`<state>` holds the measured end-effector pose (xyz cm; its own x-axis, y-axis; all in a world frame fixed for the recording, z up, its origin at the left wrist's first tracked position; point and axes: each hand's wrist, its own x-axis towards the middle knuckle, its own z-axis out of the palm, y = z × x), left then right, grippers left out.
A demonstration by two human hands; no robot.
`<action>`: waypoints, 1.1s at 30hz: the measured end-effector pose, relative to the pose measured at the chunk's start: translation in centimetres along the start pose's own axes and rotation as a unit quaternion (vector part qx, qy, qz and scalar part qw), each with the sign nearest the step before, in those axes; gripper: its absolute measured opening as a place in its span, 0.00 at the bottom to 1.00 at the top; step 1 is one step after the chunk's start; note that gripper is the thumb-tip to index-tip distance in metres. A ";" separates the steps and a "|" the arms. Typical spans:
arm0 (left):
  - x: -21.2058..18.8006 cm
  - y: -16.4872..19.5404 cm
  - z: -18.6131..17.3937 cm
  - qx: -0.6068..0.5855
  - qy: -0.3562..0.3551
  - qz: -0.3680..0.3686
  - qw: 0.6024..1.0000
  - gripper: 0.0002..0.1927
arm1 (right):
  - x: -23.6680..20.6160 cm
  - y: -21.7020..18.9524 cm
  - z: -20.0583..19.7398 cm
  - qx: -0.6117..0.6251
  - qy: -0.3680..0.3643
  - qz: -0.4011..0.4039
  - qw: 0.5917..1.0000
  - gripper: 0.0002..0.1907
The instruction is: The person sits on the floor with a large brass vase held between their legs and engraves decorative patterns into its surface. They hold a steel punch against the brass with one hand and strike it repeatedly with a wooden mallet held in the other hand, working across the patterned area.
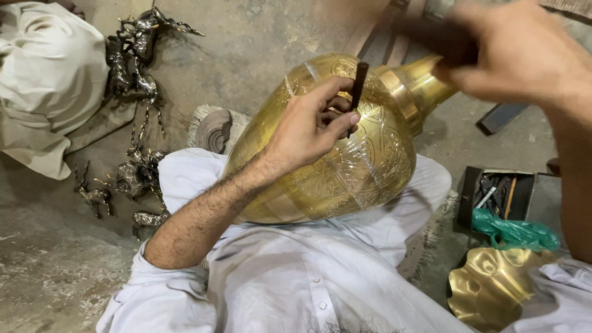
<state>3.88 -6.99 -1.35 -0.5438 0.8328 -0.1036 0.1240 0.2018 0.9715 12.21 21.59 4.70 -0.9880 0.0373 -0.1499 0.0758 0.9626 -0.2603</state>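
Our left hand (308, 126): fingers curled tight round dark chisel (358, 83), tip pressed on brass vase (345, 154). Our right hand (518, 52): raised above vase neck, blurred, fingers closed on dark tool, kind unclear. We note vase: large, golden, engraved floral panels, smooth banded neck. We log vase lying on its side across our lap, on white garment (296, 271); long axis runs lower left to upper right, neck pointing upper right. Chisel near upright, slightly tilted. Nearby: metal deer figurines (132, 61), tool box (493, 194), brass dish (493, 287).
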 end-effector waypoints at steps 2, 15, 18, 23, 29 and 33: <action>0.1 -0.1 -0.1 0.041 -0.019 0.019 0.999 0.18 | -0.5 0.2 0.0 -0.017 0.020 0.001 1.000 0.25; 1.1 -0.7 -0.4 0.076 -0.069 0.001 0.995 0.19 | -3.8 0.7 2.6 -0.090 0.050 0.030 0.994 0.26; 1.4 -0.8 -0.5 0.064 -0.085 0.011 0.994 0.21 | -4.6 0.4 2.9 0.274 0.104 0.071 0.953 0.20; 2.2 -0.9 -1.0 0.092 -0.131 0.089 0.983 0.21 | -5.9 0.5 4.1 0.289 0.107 0.074 0.948 0.21; 3.7 -0.9 -1.4 0.111 -0.195 0.130 0.966 0.23 | -8.8 1.2 7.0 0.319 0.149 0.091 0.931 0.21; 4.8 -1.0 -1.6 0.118 -0.257 0.106 0.953 0.25 | -10.8 0.9 9.9 0.303 0.182 0.148 0.924 0.14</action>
<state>-0.21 -3.99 -2.47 -0.0147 0.9982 -0.0588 0.4022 0.0598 0.9136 24.28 19.36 -3.32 -0.8832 0.4690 0.0011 0.3034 0.5731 -0.7613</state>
